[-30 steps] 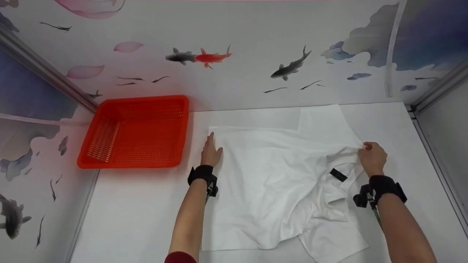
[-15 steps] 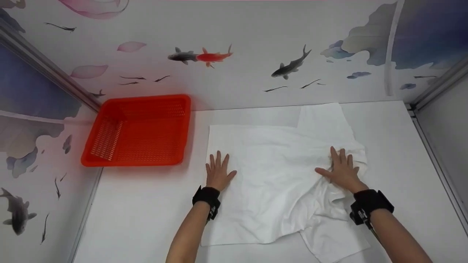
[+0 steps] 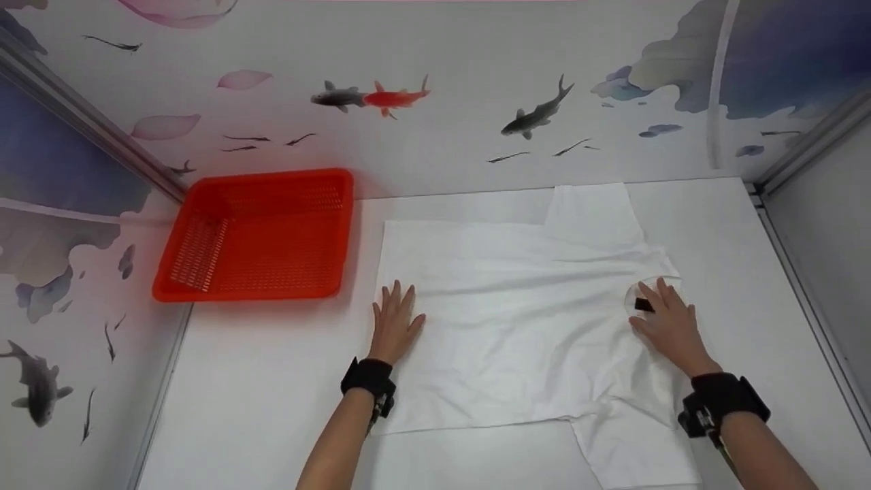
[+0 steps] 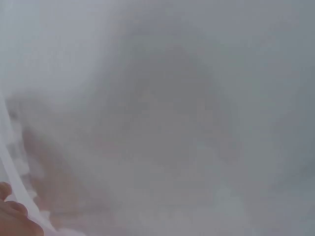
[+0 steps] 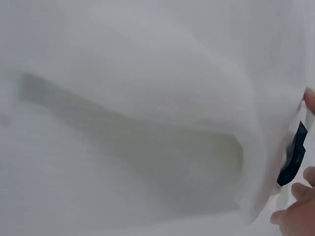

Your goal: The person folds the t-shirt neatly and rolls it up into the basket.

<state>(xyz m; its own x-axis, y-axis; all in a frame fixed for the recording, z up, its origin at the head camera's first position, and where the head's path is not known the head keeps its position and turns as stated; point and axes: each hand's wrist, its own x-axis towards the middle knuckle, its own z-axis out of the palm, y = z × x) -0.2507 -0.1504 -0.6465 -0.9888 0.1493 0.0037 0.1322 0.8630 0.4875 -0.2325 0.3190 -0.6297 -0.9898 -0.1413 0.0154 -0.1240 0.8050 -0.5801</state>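
A white T-shirt [image 3: 490, 320] lies spread on the white table, its hem at the left and its collar at the right. One sleeve [image 3: 592, 207] points to the far wall, the other [image 3: 639, 449] to the near side. My left hand [image 3: 392, 323] rests with straight, spread fingers on the hem edge; its fingers [image 4: 17, 216] show at the lower left in the left wrist view. At the collar, my right hand [image 3: 670, 327] touches the cloth with spread fingers, beside a black neck label [image 5: 293, 155]. Shallow wrinkles run across the shirt body.
A red plastic basket [image 3: 323, 291] with perforated walls stands at the back left of the table [image 3: 265, 381]. A wall [image 3: 449, 156] printed with fish closes off the far side, and more panels [image 3: 833, 224] stand left and right.
The bunched right part of the shirt has been spread out, and its near hem has shifted away from me. My right hand released the shirt edge, flattened over it, then moved right to the collar.
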